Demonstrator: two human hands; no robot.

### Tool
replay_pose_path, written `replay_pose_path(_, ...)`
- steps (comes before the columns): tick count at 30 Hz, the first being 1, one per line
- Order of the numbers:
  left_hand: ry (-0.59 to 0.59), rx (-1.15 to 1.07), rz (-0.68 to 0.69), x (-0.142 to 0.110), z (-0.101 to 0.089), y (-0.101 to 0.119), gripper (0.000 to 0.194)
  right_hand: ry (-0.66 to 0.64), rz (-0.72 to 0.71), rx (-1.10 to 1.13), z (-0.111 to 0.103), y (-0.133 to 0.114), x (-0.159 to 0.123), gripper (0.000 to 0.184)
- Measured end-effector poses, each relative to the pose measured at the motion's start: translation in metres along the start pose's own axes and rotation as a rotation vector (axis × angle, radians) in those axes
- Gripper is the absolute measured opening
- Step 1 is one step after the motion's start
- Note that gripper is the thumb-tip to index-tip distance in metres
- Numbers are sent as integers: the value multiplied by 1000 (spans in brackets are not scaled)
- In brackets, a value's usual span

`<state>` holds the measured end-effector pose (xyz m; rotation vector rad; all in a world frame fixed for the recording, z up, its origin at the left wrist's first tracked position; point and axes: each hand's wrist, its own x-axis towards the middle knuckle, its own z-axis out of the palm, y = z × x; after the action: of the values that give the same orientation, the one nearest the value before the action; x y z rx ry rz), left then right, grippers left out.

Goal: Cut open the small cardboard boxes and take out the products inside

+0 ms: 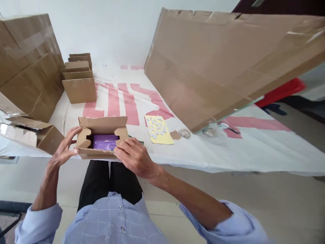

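Observation:
A small open cardboard box (96, 155) sits at the table's front edge with its flaps standing up. Inside it lies a shiny purple package (105, 141). My left hand (64, 149) grips the box's left end, fingers behind and thumb at the near corner. At the right front corner, my right hand (135, 156) has its fingers curled over the box's edge, and its fingertips reach the package's near right side. Those fingertips are partly hidden. Just behind the right hand, a bit of something green (141, 142) shows.
A yellow sheet (162, 137) with several small pale pieces lies right of the box, beside rolls of clear tape (184, 134). Folded cartons (80, 90) stand at the back left. Large cardboard boxes (30, 67) rise left, and a big carton (203, 64) right. Another open box (50, 139) sits left.

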<state>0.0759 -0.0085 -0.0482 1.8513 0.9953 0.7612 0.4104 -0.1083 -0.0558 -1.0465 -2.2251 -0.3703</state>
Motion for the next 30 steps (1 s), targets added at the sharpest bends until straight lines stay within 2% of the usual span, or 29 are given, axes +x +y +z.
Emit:
replay_pose_path(3, -50, -45, -5, -1, 2, -4, 127, 121, -51, -21, -5, -15, -14, 24)
replay_pose_path(5, -75, -57, -13, -1, 2, -6, 134, 159, -67, -32, -6, -18, -20, 24)
replay_pose_path(10, -135, -131, -9, -3, -6, -12, 146, 77, -73, 18, -1, -18, -34, 32)
replay_pose_path(12, -151, -140, -6, -5, -8, -11, 138, 37, -78, 52, -3, -20, -37, 27)
replay_pose_path(14, -134, -69, -17, -6, -6, -6, 120, 2, -89, 85, -10, -21, -35, 13)
replay_pose_path(15, -111, -9, -22, -7, -3, -2, 111, -22, -90, 109, -13, -20, -31, 13)
replay_pose_path(17, -49, 109, -20, -7, 6, 6, 101, -89, -68, 173, -19, -15, -18, 21)
replay_pose_path(20, -9, 202, 11, -6, 20, 14, 112, -259, -3, 209, -15, 3, 14, 23)
replay_pose_path(23, -32, 205, 31, -5, 27, 15, 128, -494, 50, 109, 8, 24, 46, 8)
replay_pose_path(25, -35, 191, 30, -5, 28, 12, 131, -646, 76, 31, 26, 33, 60, 6)
replay_pose_path(27, -24, 174, 24, -5, 29, 10, 131, -740, 68, -5, 40, 37, 66, 3)
replay_pose_path(30, -12, 147, 13, -5, 31, 7, 130, -775, 12, 18, 51, 36, 66, 23)
